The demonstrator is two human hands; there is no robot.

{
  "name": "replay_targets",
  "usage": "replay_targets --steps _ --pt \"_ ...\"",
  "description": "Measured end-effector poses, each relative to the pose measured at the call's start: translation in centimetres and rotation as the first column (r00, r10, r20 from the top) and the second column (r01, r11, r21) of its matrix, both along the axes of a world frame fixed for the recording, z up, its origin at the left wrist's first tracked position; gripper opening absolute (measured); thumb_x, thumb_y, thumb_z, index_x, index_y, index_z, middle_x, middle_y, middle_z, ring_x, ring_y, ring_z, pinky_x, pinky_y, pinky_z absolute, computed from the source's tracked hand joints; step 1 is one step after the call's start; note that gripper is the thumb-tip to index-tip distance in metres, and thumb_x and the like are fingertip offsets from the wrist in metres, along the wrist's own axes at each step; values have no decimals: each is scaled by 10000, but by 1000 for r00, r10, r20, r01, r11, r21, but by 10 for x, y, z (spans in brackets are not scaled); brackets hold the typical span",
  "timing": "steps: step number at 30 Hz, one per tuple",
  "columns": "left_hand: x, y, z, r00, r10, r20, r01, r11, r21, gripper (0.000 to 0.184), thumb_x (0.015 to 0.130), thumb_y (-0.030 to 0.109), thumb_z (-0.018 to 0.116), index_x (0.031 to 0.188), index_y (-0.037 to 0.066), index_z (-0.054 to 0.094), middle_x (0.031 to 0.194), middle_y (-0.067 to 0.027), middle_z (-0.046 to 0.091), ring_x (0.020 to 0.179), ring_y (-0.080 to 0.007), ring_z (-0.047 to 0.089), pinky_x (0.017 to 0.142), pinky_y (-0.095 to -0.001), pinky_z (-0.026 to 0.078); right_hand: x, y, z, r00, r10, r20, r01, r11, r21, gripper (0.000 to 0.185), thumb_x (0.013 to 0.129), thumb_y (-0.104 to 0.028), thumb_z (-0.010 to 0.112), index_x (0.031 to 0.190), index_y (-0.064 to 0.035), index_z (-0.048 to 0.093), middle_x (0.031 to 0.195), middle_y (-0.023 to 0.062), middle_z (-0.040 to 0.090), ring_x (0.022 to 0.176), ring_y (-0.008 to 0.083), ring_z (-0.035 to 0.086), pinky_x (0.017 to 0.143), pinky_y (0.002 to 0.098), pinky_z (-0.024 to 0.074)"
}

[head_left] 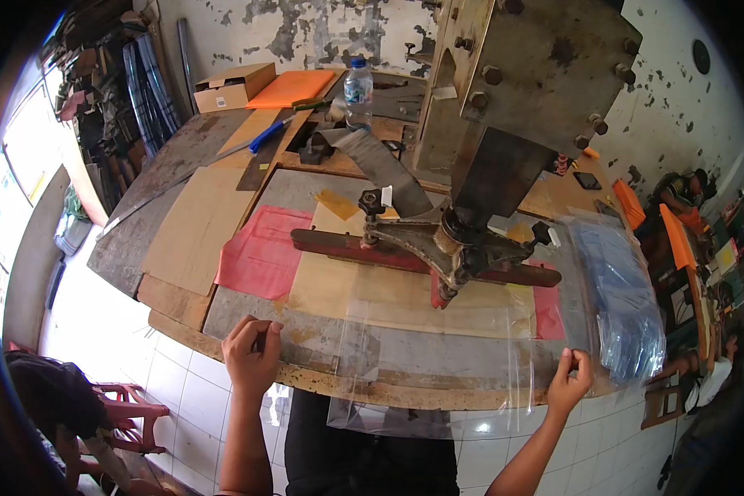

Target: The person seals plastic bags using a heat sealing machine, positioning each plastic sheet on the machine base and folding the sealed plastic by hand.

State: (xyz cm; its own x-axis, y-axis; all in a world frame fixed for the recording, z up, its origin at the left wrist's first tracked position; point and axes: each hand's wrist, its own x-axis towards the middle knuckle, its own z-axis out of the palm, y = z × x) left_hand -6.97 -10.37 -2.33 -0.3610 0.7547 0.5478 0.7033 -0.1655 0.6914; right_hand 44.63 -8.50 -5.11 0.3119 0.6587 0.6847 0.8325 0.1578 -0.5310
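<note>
My left hand (254,354) is at the front edge of the worktable with its fingers curled in, and nothing shows in it. At the table's right front, my right hand (569,379) is closed beside a clear plastic sheet (438,364); whether it pinches anything is hidden. The sheet lies under the press head and hangs over the front edge. Above it stands a metal press (463,248) with a long red bar (372,252). Beneath the bar are a tan sheet (322,285) and red sheeting (264,252) at the left.
A pile of clear bluish plastic (620,289) lies on the right. Cardboard (194,227), a blue-handled cutter (269,135), a water bottle (358,91) and a carton (233,85) are at left and back. A person (682,194) sits at far right; a red stool (128,413) stands lower left.
</note>
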Motion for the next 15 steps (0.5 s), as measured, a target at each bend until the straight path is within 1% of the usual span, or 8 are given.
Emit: replay_targets --steps 1,8,11,13,15 --pt "1 1 0 1000 13 9 -13 1000 2 69 902 15 750 847 -18 724 699 -81 593 553 -167 535 550 -312 414 -1 0 -1 1000 -10 -6 10 999 33 186 1005 -85 710 889 13 603 744 63 563 643 164 494 610 335 406" --pt "1 1 0 1000 26 -16 -26 1000 -5 80 910 25 750 848 -20 723 697 -88 586 554 -178 538 551 -321 415 3 -1 -5 999 -47 -10 48 997 63 208 1012 -86 697 862 21 602 708 69 551 624 173 488 601 340 400" --pt "2 1 0 1000 26 -5 -25 1000 18 83 910 25 751 846 -19 721 692 -86 579 554 -177 532 551 -323 412 2 0 -3 999 -34 4 34 997 76 214 1012 -89 695 854 24 605 702 83 557 609 181 488 589 346 396" --pt "2 0 0 999 40 5 -40 999 -17 86 910 23 749 842 -20 717 690 -85 576 553 -178 524 550 -325 409 -1 0 1 1000 -16 13 15 997 77 215 1008 -89 697 850 23 605 705 96 562 596 192 491 578 354 391" --pt "2 1 -1 1000 30 7 -30 1000 -6 89 913 18 734 837 -24 711 695 -88 585 567 -179 524 555 -328 399 1 -1 -1 1000 -28 14 27 997 78 218 1007 -89 697 846 23 604 702 96 560 595 195 494 577 356 391"
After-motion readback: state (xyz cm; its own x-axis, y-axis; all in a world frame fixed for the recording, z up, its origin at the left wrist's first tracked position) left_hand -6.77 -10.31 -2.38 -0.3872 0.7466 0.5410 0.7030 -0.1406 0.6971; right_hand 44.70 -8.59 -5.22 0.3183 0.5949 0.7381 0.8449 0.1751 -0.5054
